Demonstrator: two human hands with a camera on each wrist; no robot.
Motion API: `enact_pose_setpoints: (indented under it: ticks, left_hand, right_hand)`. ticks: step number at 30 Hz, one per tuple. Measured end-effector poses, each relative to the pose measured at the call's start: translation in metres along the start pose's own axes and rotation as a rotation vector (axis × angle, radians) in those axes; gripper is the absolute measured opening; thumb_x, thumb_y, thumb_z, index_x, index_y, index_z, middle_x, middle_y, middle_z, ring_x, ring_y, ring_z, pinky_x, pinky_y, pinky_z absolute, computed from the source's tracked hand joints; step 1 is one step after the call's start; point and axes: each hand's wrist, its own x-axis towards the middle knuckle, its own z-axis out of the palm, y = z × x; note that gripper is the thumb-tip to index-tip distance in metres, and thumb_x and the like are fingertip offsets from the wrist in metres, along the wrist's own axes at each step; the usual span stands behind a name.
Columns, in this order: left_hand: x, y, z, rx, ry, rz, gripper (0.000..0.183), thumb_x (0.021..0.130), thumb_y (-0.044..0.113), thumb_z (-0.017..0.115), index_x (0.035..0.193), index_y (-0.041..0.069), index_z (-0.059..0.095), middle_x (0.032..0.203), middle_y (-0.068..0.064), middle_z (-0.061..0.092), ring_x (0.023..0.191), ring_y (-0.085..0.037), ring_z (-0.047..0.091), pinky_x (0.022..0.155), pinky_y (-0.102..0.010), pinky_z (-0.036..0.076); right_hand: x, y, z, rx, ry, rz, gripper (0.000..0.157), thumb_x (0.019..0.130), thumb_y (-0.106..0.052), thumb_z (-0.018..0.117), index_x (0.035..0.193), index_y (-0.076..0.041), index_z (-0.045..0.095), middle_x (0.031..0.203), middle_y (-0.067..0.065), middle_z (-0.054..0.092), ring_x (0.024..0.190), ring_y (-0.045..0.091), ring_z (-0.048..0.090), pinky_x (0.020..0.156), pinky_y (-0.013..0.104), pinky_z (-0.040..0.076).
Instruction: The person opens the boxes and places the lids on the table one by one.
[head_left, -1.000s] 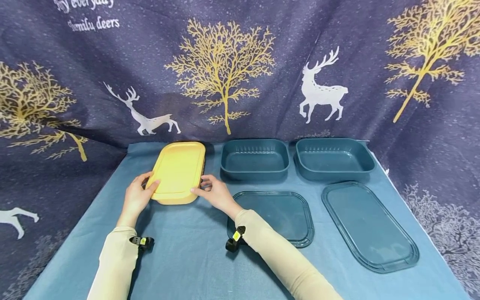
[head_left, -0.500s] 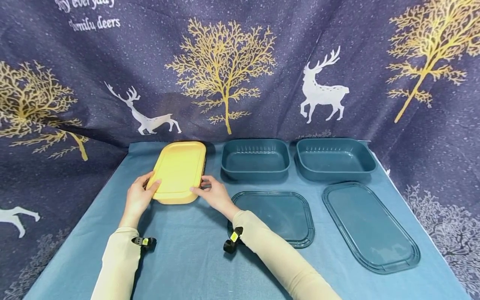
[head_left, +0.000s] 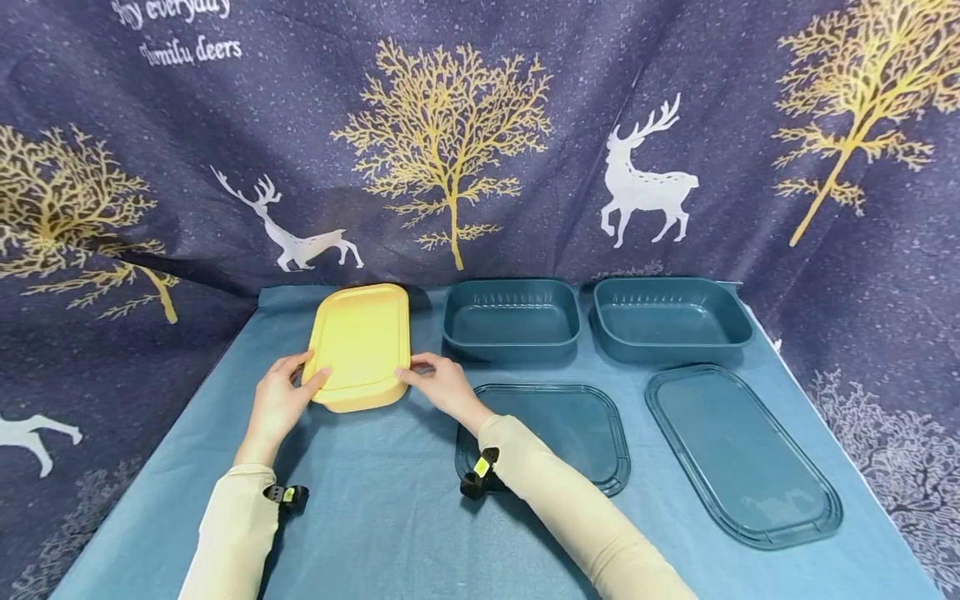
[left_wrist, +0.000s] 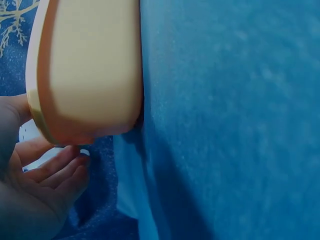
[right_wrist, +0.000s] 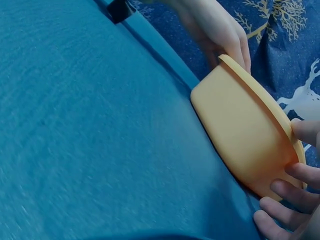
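Observation:
A yellow food storage box point(head_left: 366, 400) with a yellow lid point(head_left: 362, 333) on it rests on the cloth at the left back of the table. My left hand point(head_left: 276, 406) grips its near left corner, thumb on the lid and fingers along the side. On the opposite near corner, my right hand point(head_left: 450, 389) holds the box with thumb on top and fingers at the rim. From the left wrist view, the box wall point(left_wrist: 95, 60) reaches down to the cloth. In the right wrist view, fingertips point(right_wrist: 302, 172) touch the lid's edge. What the box contains is hidden.
Two dark teal boxes without lids, a middle one point(head_left: 512, 343) and a right one point(head_left: 675, 343), stand along the back. Before them lie two teal lids, one point(head_left: 555, 429) partly under my right forearm, the other point(head_left: 742, 454) slanted at the right. A patterned curtain point(head_left: 525, 167) hangs behind.
The yellow box has turned slightly, its near end swinging to the right, and now sits straighter. Both hands have kept their hold, the right one shifting a little rightward.

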Motion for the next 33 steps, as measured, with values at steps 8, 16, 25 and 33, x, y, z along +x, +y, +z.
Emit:
enact_pose_setpoints:
  ticks: [8, 16, 25, 33]
  left_hand:
    - [-0.007, 0.005, -0.002, 0.079, -0.026, 0.006, 0.07, 0.098, 0.048, 0.064, 0.137, -0.009, 0.056, 0.136, -0.032, 0.051, 0.123, -0.05, 0.049, 0.1, -0.064, 0.04]
    - [-0.012, 0.005, 0.0, 0.103, -0.001, 0.024, 0.069, 0.097, 0.051, 0.064, 0.134, -0.008, 0.06, 0.131, -0.03, 0.054, 0.12, -0.05, 0.052, 0.098, -0.064, 0.042]
    - [-0.007, 0.0, -0.002, 0.102, -0.006, 0.06, 0.064, 0.1, 0.045, 0.061, 0.135, -0.008, 0.057, 0.134, -0.033, 0.052, 0.12, -0.052, 0.051, 0.098, -0.065, 0.041]
    - [0.016, -0.011, -0.005, 0.103, -0.048, 0.082, 0.063, 0.104, 0.041, 0.056, 0.14, -0.01, 0.052, 0.136, -0.036, 0.048, 0.126, -0.054, 0.046, 0.103, -0.066, 0.037]
  right_hand:
    - [0.006, 0.004, -0.009, -0.008, 0.019, -0.005, 0.047, 0.093, -0.053, 0.068, 0.124, -0.019, 0.071, 0.118, -0.002, 0.071, 0.101, 0.013, 0.068, 0.076, 0.032, 0.057]
    - [0.012, 0.007, -0.013, -0.019, 0.045, -0.008, 0.045, 0.094, -0.052, 0.068, 0.122, -0.018, 0.072, 0.115, -0.002, 0.072, 0.1, 0.014, 0.069, 0.077, 0.033, 0.057]
    - [0.006, 0.005, -0.016, -0.055, 0.059, -0.081, 0.045, 0.096, -0.049, 0.066, 0.129, -0.018, 0.068, 0.124, -0.002, 0.069, 0.111, 0.018, 0.066, 0.088, 0.033, 0.056]
    - [-0.005, -0.003, -0.018, -0.072, 0.051, -0.146, 0.042, 0.098, -0.042, 0.066, 0.134, -0.019, 0.066, 0.131, -0.001, 0.066, 0.12, 0.021, 0.061, 0.095, 0.035, 0.053]
